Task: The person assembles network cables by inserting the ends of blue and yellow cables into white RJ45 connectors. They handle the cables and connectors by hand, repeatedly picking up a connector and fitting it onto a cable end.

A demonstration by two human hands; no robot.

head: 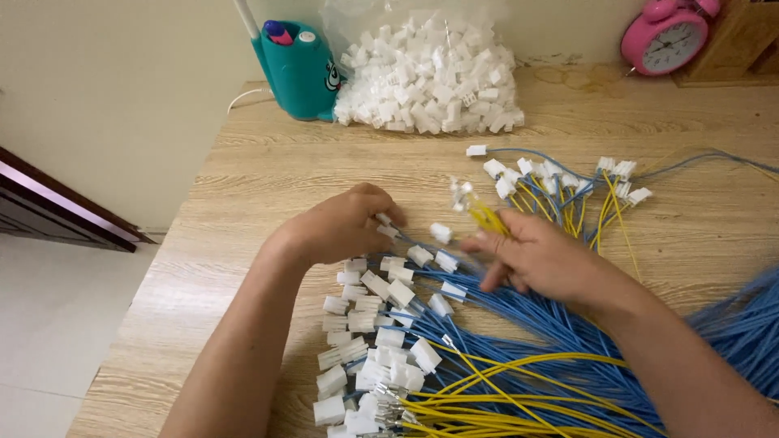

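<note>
My left hand [345, 223] rests curled on the wooden table [260, 162], its fingertips pinching a small white plastic connector [383, 221] at the end of a blue wire. My right hand [535, 258] is blurred and grips a few yellow wires [487, 216] whose metal-tipped ends stick up. Below both hands lies a big bundle of blue and yellow wires [519, 373], many ending in white connectors [369, 324].
A clear bag full of white connectors [430, 73] stands at the back, beside a teal container [299, 69]. A pink alarm clock [665, 36] sits at the back right. A smaller bunch of finished wires [568, 182] lies right of centre. The table's left edge drops to the floor.
</note>
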